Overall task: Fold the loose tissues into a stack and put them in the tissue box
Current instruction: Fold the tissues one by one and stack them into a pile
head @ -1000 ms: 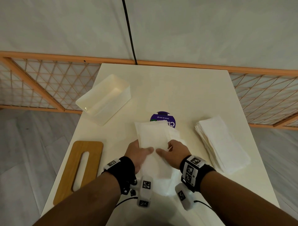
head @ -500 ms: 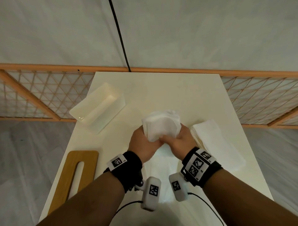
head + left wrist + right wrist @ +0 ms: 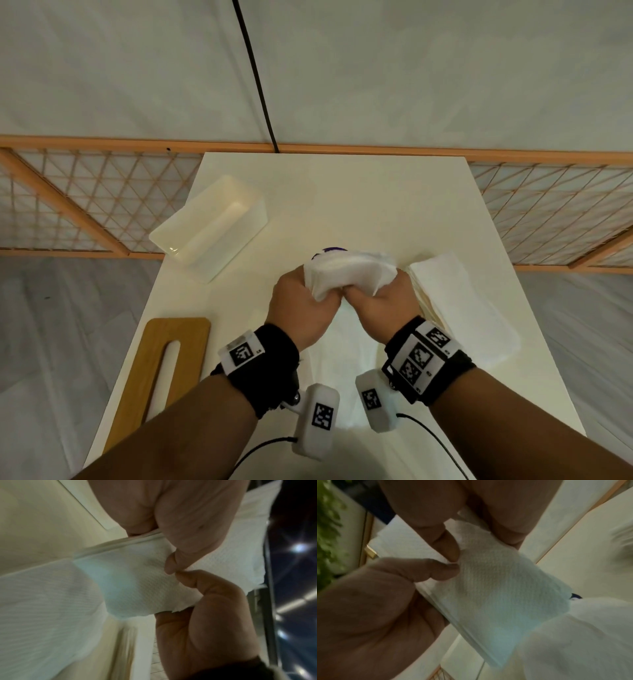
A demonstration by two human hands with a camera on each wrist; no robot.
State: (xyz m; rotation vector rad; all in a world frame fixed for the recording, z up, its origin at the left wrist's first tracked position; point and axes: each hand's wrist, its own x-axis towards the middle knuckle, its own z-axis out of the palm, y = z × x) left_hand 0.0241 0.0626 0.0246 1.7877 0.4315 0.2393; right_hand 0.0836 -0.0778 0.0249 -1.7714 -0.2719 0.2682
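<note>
Cream table (image 3: 342, 192), pale wall behind, orange lattice rail (image 3: 548, 205) at the far edge; I am logging the contents as they are lying now.

Item: tissue box (image 3: 209, 228), white, open-topped, sitting at the far left of the table, nothing visible inside it.

Item: wooden lid (image 3: 161, 373) with a slot, lying flat at the near left, off the box.

Item: folded stack (image 3: 459, 308) of tissues, resting on the table at the right, just beside my right wrist.

Item: bundle of tissues (image 3: 349, 274), lifted above the table centre. I am holding it with both hands: left hand (image 3: 301, 308) is curling round its left end, right hand (image 3: 383, 305) round its right end. In the wrist views the thumbs are pinching the embossed sheet from below, thumb tips nearly meeting.

Item: loose sheet (image 3: 342, 363), spread on the table beneath my wrists.

Item: purple disc (image 3: 330, 249), mostly hidden behind the bundle.

Progress, as I am judging it: folding is well under way, one stack is standing ready, a second batch is in hand. Remaining: flattening this bundle, folding the sheet below, loading everything into the box.
</note>
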